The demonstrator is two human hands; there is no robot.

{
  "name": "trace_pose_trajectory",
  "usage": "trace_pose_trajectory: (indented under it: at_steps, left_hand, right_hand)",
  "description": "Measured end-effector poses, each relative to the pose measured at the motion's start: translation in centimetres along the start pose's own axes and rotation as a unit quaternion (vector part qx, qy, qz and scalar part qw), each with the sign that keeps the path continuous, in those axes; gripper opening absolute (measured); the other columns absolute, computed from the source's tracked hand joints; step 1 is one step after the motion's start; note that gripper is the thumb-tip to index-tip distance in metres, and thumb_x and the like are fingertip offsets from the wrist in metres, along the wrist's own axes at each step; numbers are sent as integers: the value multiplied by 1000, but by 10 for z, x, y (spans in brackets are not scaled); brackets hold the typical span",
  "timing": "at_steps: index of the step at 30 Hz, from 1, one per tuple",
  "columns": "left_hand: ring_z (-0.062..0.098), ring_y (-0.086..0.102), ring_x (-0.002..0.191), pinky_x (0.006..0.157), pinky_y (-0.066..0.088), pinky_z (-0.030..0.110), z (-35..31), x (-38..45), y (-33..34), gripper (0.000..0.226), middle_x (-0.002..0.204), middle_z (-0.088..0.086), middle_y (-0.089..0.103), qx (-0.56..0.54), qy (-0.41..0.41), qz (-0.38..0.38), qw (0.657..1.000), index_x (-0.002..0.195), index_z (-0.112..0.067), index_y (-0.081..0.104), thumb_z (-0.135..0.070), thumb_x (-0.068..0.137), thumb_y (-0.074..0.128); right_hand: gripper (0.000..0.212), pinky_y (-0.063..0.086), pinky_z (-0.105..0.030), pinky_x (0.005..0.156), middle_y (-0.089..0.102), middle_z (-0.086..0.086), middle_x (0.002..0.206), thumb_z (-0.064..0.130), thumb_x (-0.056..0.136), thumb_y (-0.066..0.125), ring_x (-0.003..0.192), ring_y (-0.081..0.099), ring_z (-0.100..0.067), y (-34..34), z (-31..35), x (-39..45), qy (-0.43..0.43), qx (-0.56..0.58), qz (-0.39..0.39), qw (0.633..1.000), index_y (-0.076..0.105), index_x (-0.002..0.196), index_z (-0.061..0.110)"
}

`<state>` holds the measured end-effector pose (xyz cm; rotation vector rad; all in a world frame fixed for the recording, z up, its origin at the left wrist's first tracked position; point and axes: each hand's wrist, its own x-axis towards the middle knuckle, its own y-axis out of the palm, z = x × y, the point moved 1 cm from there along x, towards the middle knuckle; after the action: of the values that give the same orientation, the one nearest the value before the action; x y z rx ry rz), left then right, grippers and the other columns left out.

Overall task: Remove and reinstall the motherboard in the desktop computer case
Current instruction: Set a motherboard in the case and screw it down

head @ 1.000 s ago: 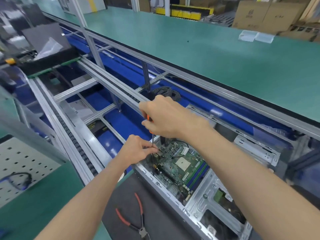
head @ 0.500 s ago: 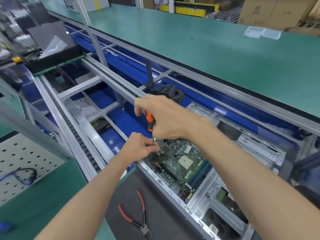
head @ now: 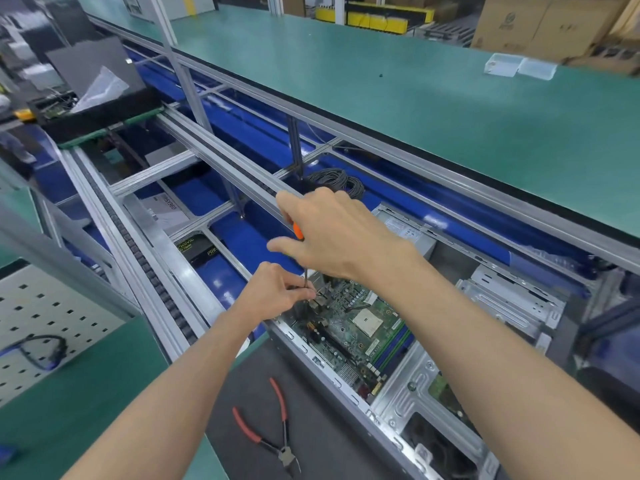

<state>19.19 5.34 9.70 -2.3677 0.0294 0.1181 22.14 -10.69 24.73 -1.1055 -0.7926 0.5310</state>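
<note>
Gripping one screwdriver (head: 298, 231) — right hand (head: 341, 237); left hand (head: 277, 292) pinching shaft — one motherboard (head: 360, 323).

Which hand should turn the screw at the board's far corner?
Right. The right hand already grips the screwdriver handle from above, shaft upright over the motherboard corner. The left hand only pinches the shaft near the tip, steadying it.

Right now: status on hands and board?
Right hand grips screwdriver. Left hand pinches at its tip. Board in case. Nothing blocking.
</note>
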Motion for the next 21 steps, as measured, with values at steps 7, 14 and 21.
trace_pose_trajectory:
  at_steps: [7, 14, 21]
  left_hand:
    - [22, 46, 55, 59, 49, 40, -2, 0, -2, 32, 71, 6, 74, -10, -5, 5, 1000, 64, -55, 71, -30, 81, 82]
    - [15, 40, 50, 49, 38, 23, 1, 1, 0, 30, 54, 4, 64, -5, 0, 7, 1000, 64, -54, 72, -31, 81, 82]
    - [36, 60, 66, 71, 56, 47, -2, 1, -1, 24, 75, 4, 76, -10, 7, 10, 1000, 69, -44, 75, -24, 82, 81]
  right_hand:
    - [35, 44, -32, 61, 51, 8, 80, 6, 72, 60, 73, 51, -14, -5, -2, -2, -41, 117, 33, 992, 48, 102, 20]
    - [26, 39, -40, 51, 50, 0, 72, 23, 91, 64, 65, 50, -28, 8, -1, 1, -35, 32, -45, 998, 39, 95, 17]
    - [50, 37, -26, 55, 50, 8, 62, 18, 81, 69, 61, 52, -8, 23, -10, -8, 15, 201, -77, 977, 39, 120, 24]
